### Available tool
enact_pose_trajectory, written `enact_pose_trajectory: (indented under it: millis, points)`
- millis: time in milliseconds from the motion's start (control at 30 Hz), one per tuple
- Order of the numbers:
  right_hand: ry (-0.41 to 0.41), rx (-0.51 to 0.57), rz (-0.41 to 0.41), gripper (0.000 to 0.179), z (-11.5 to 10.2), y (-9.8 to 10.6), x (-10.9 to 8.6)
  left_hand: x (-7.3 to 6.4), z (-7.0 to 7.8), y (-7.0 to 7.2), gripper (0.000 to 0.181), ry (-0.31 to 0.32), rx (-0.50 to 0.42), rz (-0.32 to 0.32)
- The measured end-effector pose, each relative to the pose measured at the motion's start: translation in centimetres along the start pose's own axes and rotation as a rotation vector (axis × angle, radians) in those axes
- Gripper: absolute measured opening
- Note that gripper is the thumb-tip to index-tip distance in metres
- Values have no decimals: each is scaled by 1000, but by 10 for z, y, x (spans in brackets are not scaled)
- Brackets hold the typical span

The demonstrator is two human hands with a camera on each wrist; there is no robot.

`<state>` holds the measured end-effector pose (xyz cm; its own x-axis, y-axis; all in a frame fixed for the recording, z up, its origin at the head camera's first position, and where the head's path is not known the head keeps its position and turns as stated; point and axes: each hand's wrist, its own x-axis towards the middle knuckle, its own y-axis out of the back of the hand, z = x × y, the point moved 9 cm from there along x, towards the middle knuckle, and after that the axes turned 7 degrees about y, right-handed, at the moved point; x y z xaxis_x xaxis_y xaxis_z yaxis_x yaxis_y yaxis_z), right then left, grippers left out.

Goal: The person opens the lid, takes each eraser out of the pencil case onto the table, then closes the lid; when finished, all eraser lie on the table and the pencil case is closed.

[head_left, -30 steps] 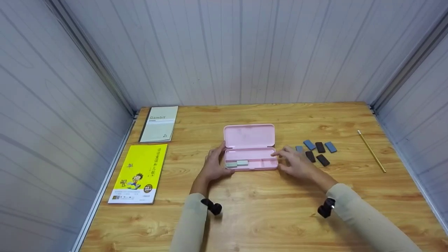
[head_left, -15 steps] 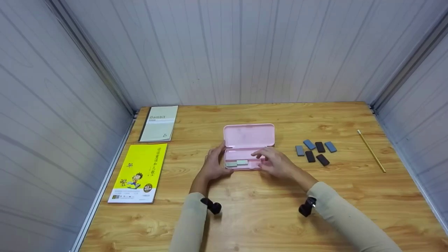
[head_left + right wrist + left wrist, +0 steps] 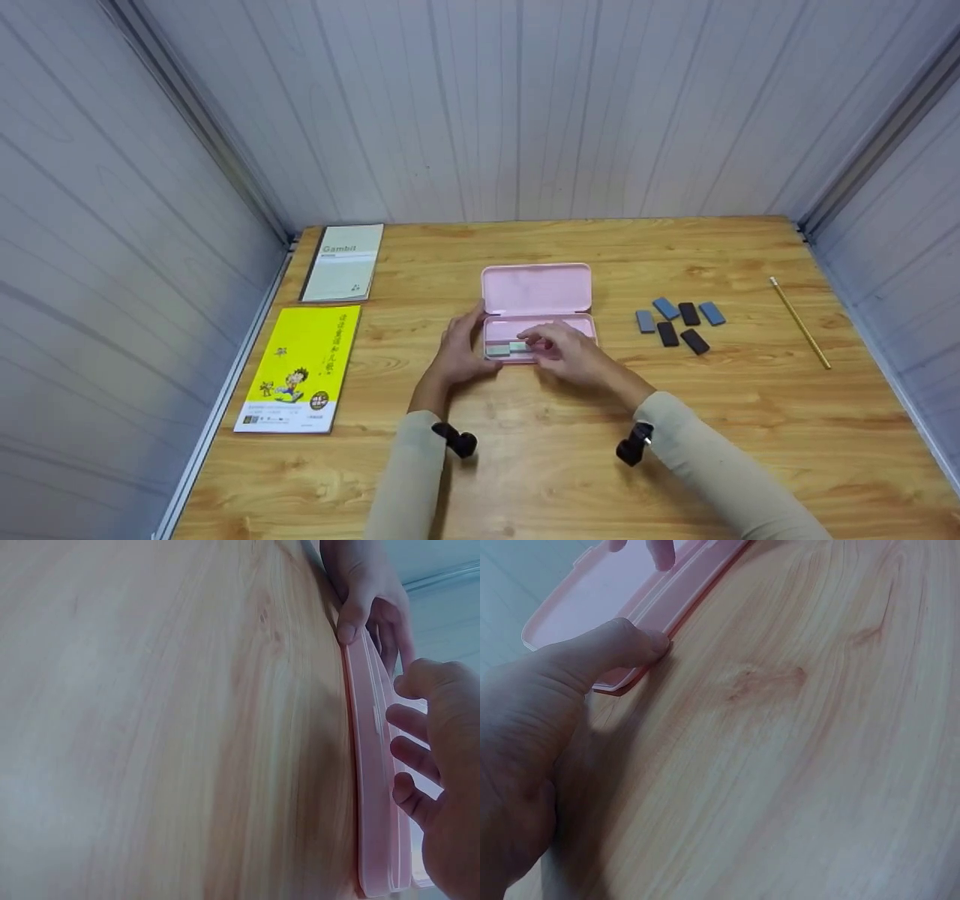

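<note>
A pink pencil case [image 3: 536, 289] lies with its lid raised on the wooden table. Two pale green-white erasers [image 3: 498, 350] sit end to end in its front compartment, at the left. My left hand [image 3: 457, 352] grips the case's left end, the thumb at the front edge, as the left wrist view also shows. My right hand [image 3: 574, 356] hovers over the case with loosely bent fingers, its fingertips right by the right-hand eraser [image 3: 519, 346]. No object shows between these fingers [image 3: 409, 720] in the right wrist view.
Several blue [image 3: 665, 307] and black blocks [image 3: 695, 342] that look like erasers lie right of the case. Farther right is a yellow pencil [image 3: 801, 322]. A grey notebook [image 3: 343, 262] and a yellow book [image 3: 300, 367] lie at the left. Panel walls [image 3: 517, 112] enclose the table.
My right hand has moved left, from the case's right end to beside the erasers inside. The left hand has kept its hold on the case.
</note>
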<state>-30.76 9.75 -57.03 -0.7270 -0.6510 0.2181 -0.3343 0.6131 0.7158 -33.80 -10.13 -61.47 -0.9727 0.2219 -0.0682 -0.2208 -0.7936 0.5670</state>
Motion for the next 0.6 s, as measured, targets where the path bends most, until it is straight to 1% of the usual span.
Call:
enact_pose_trajectory:
  millis: [100,367,467,600]
  points:
    - [1,1,-5,40,2,-2,2,0,0,0,126,7,-4,-2]
    - [31,28,31,34,3,-1,1,1,0,0,125,14,7,-5]
    - [43,28,40,34,2,-1,0,1,-1,0,125,6,24,1]
    - [35,36,34,35,3,-3,0,1,0,0,125,-1,23,4]
